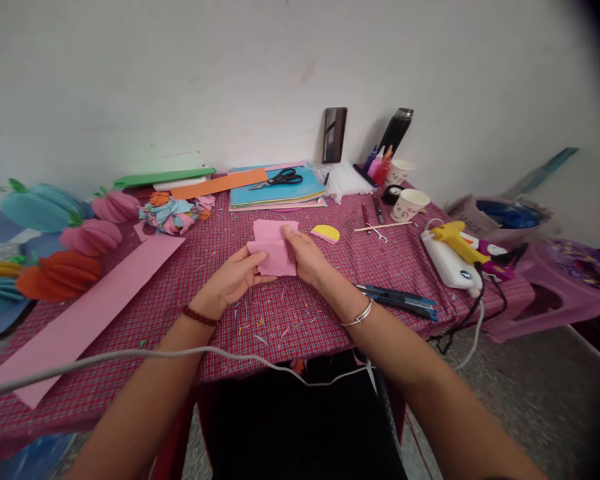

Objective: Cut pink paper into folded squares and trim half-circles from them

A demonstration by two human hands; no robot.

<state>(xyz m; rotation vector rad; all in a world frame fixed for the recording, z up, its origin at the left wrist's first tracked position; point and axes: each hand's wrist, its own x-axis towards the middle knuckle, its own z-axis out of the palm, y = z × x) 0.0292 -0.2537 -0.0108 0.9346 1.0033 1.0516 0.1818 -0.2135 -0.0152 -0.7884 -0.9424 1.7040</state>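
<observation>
Folded pink paper (276,257) is held between my two hands over the checked tablecloth (300,320). My left hand (241,272) grips its left edge, thumb on top and fingers underneath. On the right side, my right hand (304,257) pinches the same paper, with some fingers hidden behind it. The paper shows overlapping folded layers. Just right of it lies a yellow half-round paper piece (327,233) with a pink edge. A long pink paper strip (93,313) stretches across the table to the left.
Black scissors (283,178) rest on coloured sheets (250,195) at the back. Paper pumpkins (60,287) and crumpled scraps (175,213) are at left. Paper cups (409,205), blue cutters (400,301), a yellow glue gun (457,241) and a power strip (447,260) are at right. A white cable (205,349) crosses in front.
</observation>
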